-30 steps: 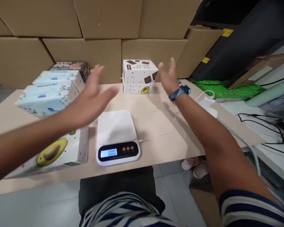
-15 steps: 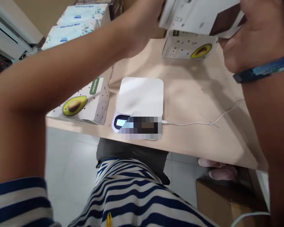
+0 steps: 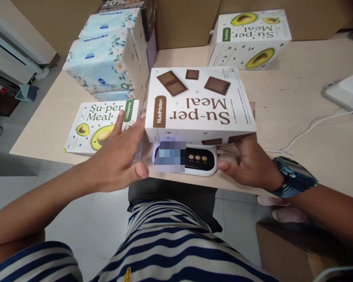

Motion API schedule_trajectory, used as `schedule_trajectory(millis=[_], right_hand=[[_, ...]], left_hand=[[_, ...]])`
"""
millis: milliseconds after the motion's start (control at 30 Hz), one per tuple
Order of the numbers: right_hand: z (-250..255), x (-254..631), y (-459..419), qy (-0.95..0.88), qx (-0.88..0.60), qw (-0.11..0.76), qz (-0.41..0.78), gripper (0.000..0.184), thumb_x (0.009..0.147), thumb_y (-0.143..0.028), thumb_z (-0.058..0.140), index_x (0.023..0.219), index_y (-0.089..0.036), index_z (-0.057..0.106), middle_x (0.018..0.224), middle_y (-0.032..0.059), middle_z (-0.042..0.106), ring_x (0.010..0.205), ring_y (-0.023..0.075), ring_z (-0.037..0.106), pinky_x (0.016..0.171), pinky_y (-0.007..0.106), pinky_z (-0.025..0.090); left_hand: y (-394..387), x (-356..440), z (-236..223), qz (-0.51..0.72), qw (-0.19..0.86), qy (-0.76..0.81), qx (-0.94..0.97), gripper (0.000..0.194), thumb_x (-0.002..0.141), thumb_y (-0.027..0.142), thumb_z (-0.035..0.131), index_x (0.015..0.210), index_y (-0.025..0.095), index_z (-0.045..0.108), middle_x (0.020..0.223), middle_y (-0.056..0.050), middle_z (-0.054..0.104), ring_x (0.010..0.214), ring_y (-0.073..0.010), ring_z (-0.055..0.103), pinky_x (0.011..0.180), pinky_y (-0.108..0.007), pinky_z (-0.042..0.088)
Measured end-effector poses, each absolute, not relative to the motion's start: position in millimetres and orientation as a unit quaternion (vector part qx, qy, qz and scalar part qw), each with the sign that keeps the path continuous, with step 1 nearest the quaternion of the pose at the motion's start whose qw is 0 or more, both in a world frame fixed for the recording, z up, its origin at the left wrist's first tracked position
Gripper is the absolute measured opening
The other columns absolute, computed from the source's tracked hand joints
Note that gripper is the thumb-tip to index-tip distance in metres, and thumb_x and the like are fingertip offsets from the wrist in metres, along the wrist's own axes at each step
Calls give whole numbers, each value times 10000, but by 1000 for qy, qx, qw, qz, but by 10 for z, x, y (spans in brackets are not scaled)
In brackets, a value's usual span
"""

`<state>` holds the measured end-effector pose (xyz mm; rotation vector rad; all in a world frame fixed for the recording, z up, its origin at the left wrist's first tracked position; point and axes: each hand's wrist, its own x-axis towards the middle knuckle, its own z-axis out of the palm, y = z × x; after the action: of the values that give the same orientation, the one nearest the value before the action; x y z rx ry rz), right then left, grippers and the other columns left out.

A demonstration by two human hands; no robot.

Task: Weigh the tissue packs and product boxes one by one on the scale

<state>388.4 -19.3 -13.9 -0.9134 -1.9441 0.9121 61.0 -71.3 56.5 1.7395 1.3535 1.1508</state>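
A white chocolate Su-per Meal box lies flat on the small digital scale at the table's near edge. My left hand is beside the box's left end, fingers spread and open, just touching or nearly touching it. My right hand is at the box's right end, fingers stretched along its side and under its corner. The scale's display is blurred out.
An avocado Su-per Meal box lies left of the scale, another at the back. Stacked blue tissue packs stand at back left. A white cable runs right toward a power strip. Cardboard boxes line the back.
Both hands reached to the back, lifted the chocolate box off the avocado box, and brought it down onto the scale. My left hand has come off it.
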Motion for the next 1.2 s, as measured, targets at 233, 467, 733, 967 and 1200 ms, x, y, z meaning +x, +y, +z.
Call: schedule_trajectory(millis=[233,467,733,967,1200], right_hand=[[-237,4026,-218,-844,-327,345,250,1386,785,-758,793,1772,-374,-101,1879,26,52,1720,423,235,1400,658,287],[-197,4024,-218,-854,-296,354,241,1270,891,-787,651,1756,-348,-168,1840,-109,-162,1763,306,-76,1456,588,60],[-135,3997,-179,-825,-285,403,277,978,1000,-724,566,1758,-516,-15,1847,-213,-64,1752,194,-101,1443,506,-76],[-107,3968,-180,-815,-317,405,268,916,997,-757,545,1739,-573,40,1848,-224,-17,1755,235,-74,1442,529,-89],[-60,3921,-204,-808,-320,405,284,891,1006,-734,558,1742,-564,85,1844,-234,16,1755,260,-49,1473,547,71]], left_hand=[[-781,473,311,310,87,485,813,1106,922,804,629,1786,266,196,1872,-73,205,1747,-492,101,1260,-678,-421],[-1102,1000,-715,584,-31,362,726,1057,840,935,565,1724,487,198,1899,103,50,1778,-369,42,1457,-633,216],[-1018,1148,-687,566,202,468,648,1162,850,962,528,1723,512,-93,1892,51,-166,1738,-462,-143,1400,-761,202],[-978,1281,-354,591,306,448,597,883,998,698,600,1702,526,96,1897,38,88,1777,-347,123,1437,-619,275],[-961,1265,-314,590,337,434,591,848,1018,584,635,1707,537,143,1887,73,118,1781,-289,127,1453,-551,272]])
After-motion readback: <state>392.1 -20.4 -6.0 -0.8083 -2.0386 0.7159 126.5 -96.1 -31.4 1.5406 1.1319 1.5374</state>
